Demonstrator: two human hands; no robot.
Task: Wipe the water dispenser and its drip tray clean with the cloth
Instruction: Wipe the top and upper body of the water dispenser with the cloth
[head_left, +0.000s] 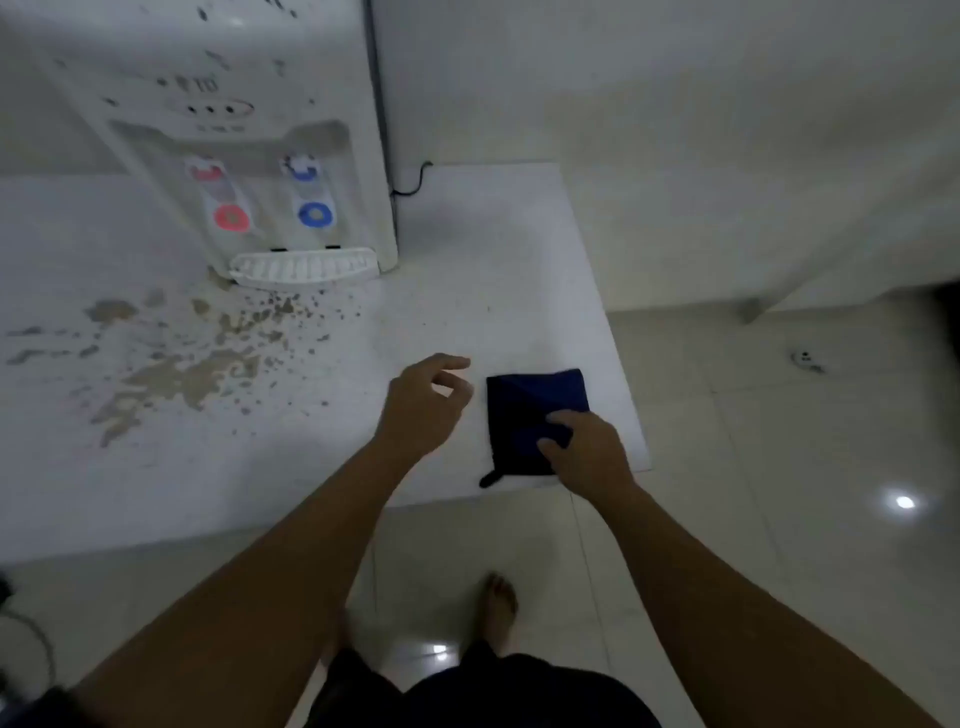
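A white water dispenser (244, 130) stands at the back of a white table (467, 260), with a red tap (231, 217) and a blue tap (314, 214). Its white slotted drip tray (304, 266) juts out at the base. A folded dark blue cloth (530, 410) lies near the table's right front corner. My right hand (587, 452) rests on the cloth's near right part, fingertips curled onto it. My left hand (426, 400) hovers just left of the cloth, fingers loosely curled, holding nothing.
Brown stains and splatter (176, 364) spread over the table in front of the dispenser. A black cord (413, 182) runs behind it. The tiled floor (779, 519) lies to the right and below, with my bare foot (498, 603) on it.
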